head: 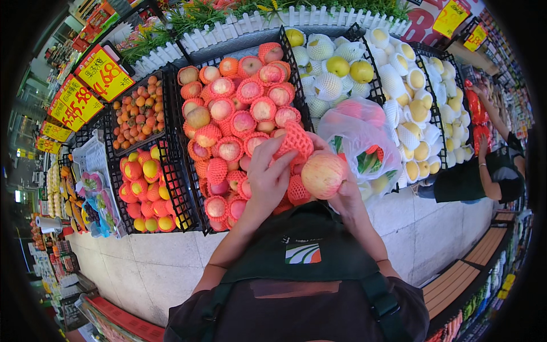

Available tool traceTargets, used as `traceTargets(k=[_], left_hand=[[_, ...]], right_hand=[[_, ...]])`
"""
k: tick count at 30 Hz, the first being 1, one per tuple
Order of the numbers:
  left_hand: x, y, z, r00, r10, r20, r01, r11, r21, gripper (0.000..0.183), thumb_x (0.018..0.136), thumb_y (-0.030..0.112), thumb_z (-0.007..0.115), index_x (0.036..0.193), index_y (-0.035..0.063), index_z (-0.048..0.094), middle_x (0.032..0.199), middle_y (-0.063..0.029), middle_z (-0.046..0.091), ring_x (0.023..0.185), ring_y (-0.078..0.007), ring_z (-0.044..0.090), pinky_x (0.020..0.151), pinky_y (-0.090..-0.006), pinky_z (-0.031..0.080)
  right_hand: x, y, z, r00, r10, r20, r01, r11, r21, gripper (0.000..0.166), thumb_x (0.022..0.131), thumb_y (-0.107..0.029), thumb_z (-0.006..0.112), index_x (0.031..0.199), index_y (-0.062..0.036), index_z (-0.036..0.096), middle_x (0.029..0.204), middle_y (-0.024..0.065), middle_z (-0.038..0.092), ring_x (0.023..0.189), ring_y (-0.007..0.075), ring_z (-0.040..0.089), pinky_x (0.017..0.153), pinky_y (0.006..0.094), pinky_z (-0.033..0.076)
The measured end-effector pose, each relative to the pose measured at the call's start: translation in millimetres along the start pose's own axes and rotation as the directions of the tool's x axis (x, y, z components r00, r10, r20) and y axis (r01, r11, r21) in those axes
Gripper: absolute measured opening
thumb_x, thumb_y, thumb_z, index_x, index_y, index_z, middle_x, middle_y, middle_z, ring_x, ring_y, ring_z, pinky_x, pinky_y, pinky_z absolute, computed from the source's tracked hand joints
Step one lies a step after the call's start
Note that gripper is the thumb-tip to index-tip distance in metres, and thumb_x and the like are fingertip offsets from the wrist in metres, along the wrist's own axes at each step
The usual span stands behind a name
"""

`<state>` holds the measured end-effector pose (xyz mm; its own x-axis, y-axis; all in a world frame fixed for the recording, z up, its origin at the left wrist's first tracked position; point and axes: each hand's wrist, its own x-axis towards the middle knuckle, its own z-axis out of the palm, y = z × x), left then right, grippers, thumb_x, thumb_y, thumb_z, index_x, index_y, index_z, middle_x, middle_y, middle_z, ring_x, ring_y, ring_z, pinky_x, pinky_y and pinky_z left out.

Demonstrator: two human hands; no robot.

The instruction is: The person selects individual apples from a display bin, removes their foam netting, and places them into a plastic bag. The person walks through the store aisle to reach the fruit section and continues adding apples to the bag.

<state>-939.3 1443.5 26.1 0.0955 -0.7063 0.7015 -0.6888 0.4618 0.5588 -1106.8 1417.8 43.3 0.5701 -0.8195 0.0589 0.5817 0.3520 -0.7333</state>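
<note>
My right hand (348,194) holds a bare red-and-yellow apple (323,175) in front of my apron. Pinched in the fingers of my left hand (267,175) is a pink foam net sleeve (295,143), which sits just up and left of the apple. Both hands are above the near right part of a black plastic crate (295,72) full of apples (221,110), most of them in pink foam nets. A translucent plastic bag (363,124), with pink-netted fruit and patches of green and red showing, rests beside my right hand on the white-netted pears.
Right of the apples are pears in white foam nets (329,87) and further netted yellow fruit (412,107). Crates of small orange fruit (139,111) and pink-netted yellow fruit (147,188) lie left. A white picket fence (256,21) edges the back. Another person (474,177) works at far right.
</note>
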Motion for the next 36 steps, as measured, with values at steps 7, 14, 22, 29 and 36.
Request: traceTargets(k=[7,14,22,29,36], left_hand=[[4.9,2.9,-4.5,0.996,0.067,-0.063,-0.063,0.995,0.074,0.026,0.067,-0.008,0.063,0.091,0.0004,0.064,0.121,-0.0202,0.056,0.106,-0.0345,0.056,0.087,-0.0398,0.046],[-3.6,-3.0,2.4,0.978,-0.174,-0.115,0.178,0.984,0.027,0.037,0.069,-0.007,0.064,0.104,0.0011,0.060,0.124,-0.0198,0.047,0.104,-0.0309,0.052,0.082,-0.0373,0.045],[-19.9,22.3,9.4,0.940,-0.336,0.060,0.338,0.940,-0.036,0.057,0.068,-0.006,0.065,0.123,0.0008,0.054,0.126,-0.0168,0.038,0.102,-0.0286,0.049,0.085,-0.0344,0.045],[-25.5,13.4,2.6,0.937,-0.307,0.168,0.328,0.937,-0.117,0.064,0.071,-0.007,0.064,0.132,0.0023,0.045,0.139,-0.0171,0.030,0.113,-0.0270,0.047,0.083,-0.0309,0.049],[-38.1,-22.3,3.4,0.756,-0.571,0.321,0.621,0.469,-0.628,0.067,0.081,0.008,0.064,0.140,0.0023,0.031,0.135,-0.0147,0.040,0.103,-0.0177,0.055,0.074,-0.0259,0.051]], right_hand=[[-2.0,6.7,-7.1,0.996,-0.086,-0.009,0.082,0.971,-0.223,0.072,0.059,-0.030,0.082,0.119,0.0004,0.057,0.135,0.0103,0.034,0.125,0.0199,0.039,0.103,0.0330,0.034],[2.8,14.6,-2.2,0.978,-0.192,-0.075,0.159,0.934,-0.321,0.066,0.059,-0.017,0.080,0.118,-0.0003,0.056,0.130,0.0106,0.037,0.121,0.0197,0.041,0.102,0.0336,0.035],[16.8,34.8,-3.9,0.787,-0.616,-0.023,0.330,0.452,-0.828,0.063,0.058,-0.006,0.080,0.112,-0.0027,0.049,0.116,0.0143,0.043,0.109,0.0268,0.047,0.093,0.0363,0.041],[19.4,38.6,-8.7,0.798,-0.602,0.025,0.219,0.252,-0.943,0.064,0.055,-0.006,0.080,0.111,-0.0037,0.050,0.112,0.0167,0.045,0.104,0.0334,0.048,0.089,0.0395,0.042],[26.6,36.1,-1.9,0.925,-0.350,0.147,0.194,0.105,-0.975,0.070,0.055,-0.008,0.082,0.117,-0.0043,0.049,0.118,0.0166,0.045,0.111,0.0339,0.045,0.096,0.0397,0.039]])
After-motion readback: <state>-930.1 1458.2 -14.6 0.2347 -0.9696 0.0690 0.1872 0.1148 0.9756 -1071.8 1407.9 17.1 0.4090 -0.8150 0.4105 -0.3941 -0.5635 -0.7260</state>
